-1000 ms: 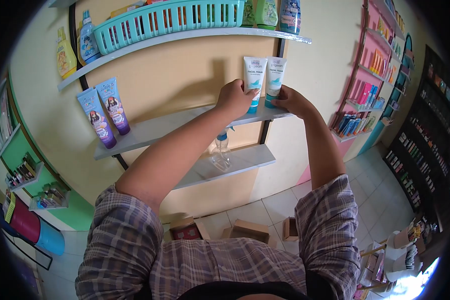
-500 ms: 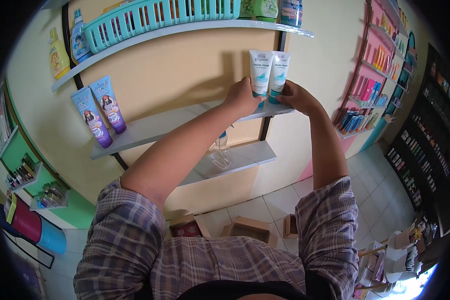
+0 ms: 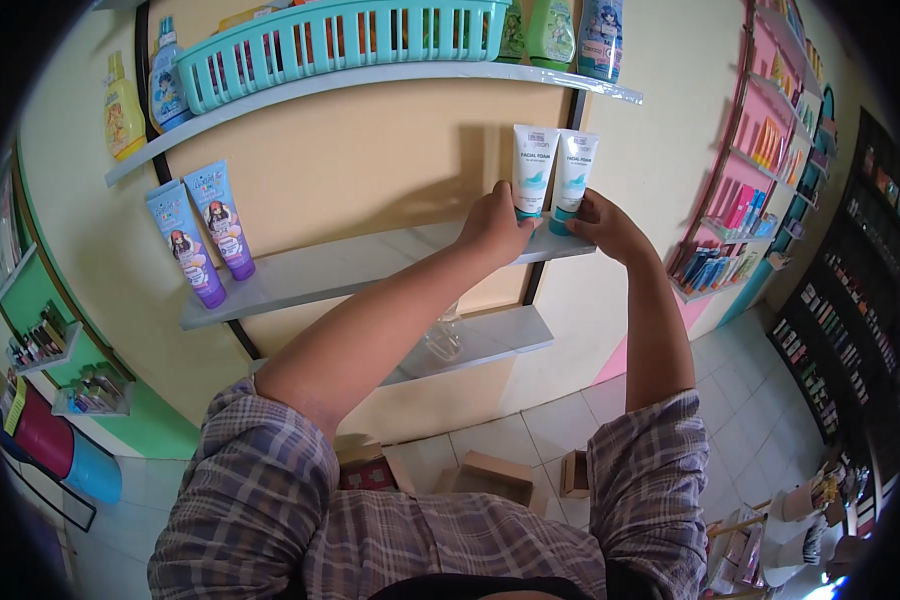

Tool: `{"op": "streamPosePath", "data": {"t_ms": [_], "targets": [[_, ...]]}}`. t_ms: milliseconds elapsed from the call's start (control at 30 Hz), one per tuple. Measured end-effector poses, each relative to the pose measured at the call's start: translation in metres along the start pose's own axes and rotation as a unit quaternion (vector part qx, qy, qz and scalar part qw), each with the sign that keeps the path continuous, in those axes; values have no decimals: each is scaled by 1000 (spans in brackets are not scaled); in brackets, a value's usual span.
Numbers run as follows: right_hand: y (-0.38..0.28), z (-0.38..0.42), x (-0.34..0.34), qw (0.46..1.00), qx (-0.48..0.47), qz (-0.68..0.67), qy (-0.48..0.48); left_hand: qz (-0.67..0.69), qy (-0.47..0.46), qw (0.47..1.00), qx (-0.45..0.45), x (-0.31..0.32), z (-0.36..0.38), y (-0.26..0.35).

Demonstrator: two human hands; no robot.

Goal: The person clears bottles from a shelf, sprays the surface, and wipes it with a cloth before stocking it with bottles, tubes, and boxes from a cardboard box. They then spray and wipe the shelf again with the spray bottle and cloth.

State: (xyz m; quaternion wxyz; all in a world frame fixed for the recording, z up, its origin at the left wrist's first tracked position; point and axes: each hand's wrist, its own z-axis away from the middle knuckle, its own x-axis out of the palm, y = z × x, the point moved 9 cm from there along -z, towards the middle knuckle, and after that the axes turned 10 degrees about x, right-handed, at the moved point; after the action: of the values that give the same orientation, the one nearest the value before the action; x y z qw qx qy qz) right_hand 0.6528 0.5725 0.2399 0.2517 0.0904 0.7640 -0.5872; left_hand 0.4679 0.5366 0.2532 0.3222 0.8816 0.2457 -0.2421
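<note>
Two white and teal facial foam tubes stand upright, caps down, side by side at the right end of the middle shelf (image 3: 370, 254). My left hand (image 3: 494, 230) is closed around the lower part of the left facial foam tube (image 3: 534, 165). On the other side, my right hand (image 3: 610, 226) grips the right facial foam tube (image 3: 576, 172) near its teal cap, thumb and fingers at its edge. At the shelf's left end stand two blue and purple tubes, one in front (image 3: 185, 245) and one just behind it (image 3: 220, 220).
Above, a shelf (image 3: 370, 76) carries a turquoise basket (image 3: 345, 50) and several bottles. A clear bottle (image 3: 443, 340) stands on a lower shelf (image 3: 515, 330). Open cardboard boxes (image 3: 495, 480) lie on the tiled floor. Stocked pink shelving (image 3: 735, 190) is at the right.
The camera view has tilted, so the shelves appear slightly lower. Both hands stay at the two facial foam tubes, which remain side by side at the shelf's right end.
</note>
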Motion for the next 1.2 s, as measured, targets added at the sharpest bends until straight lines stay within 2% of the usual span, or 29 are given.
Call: {"op": "streamPosePath", "data": {"t_ms": [167, 333, 400, 467, 500, 567, 600, 633, 700, 767, 800, 833, 867, 900, 933, 967, 1000, 1033, 1067, 1100, 1167, 1200], "targets": [[-5, 3, 4, 998, -26, -60, -17, -2, 9, 1000, 5, -3, 1, 3], [0, 4, 3, 998, -2, -65, -17, 33, -2, 999, -1, -3, 3, 1], [7, 2, -4, 998, -8, -66, -21, -31, 7, 999, -30, -10, 8, -2], [1, 11, -6, 996, -28, -84, -4, -3, -3, 998, -67, -32, 18, 8], [11, 9, -18, 992, -72, -102, 10, 22, -14, 995, -101, -45, 28, 8], [13, 44, -37, 975, -121, -43, 183, 122, 17, 991, -54, -73, 62, 17], [4, 77, -39, 948, -127, -26, 290, 182, -27, 982, -37, -81, 86, 24], [15, 105, -38, 925, -170, -32, 339, 242, -70, 968, -22, -92, 114, 29], [77, 157, -25, 886, -208, -125, 394, 300, -203, 929, 77, -109, 181, 42], [134, 215, 17, 860, -138, -107, 479, 384, -362, 849, 2, -110, 255, 24], [186, 237, 41, 850, -69, -141, 503, 423, -364, 823, -103, -107, 294, -7], [238, 262, 73, 834, 64, -187, 515, 455, -366, 785, -208, -96, 345, -42], [289, 296, 110, 799, 196, -226, 522, 451, -300, 780, -314, -91, 393, -83], [360, 335, 146, 755, 282, -271, 527, 434, -230, 769, -409, -87, 446, -123], [396, 369, 188, 724, 362, -310, 499, 379, -195, 748, -508, -87, 507, -156], [411, 402, 216, 713, 437, -257, 485, 317, -158, 720, -597, -89, 564, -181], [449, 426, 240, 730, 463, -207, 458, 316, -168, 707, -610, -81, 600, -191], [479, 449, 258, 748, 486, -155, 425, 260, -162, 673, -673, -82, 647, -201], [479, 452, 277, 766, 510, -130, 368, 201, -153, 635, -730, -85, 690, -206], [476, 444, 303, 784, 528, -106, 310, 201, -152, 624, -740, -76, 713, -208], [444, 406, 348, 891, 389, -11, 235, 144, -217, 670, -695, -54, 742, -221], [436, 389, 378, 907, 393, 20, 151, 135, -229, 733, -626, -32, 757, -237]]}}
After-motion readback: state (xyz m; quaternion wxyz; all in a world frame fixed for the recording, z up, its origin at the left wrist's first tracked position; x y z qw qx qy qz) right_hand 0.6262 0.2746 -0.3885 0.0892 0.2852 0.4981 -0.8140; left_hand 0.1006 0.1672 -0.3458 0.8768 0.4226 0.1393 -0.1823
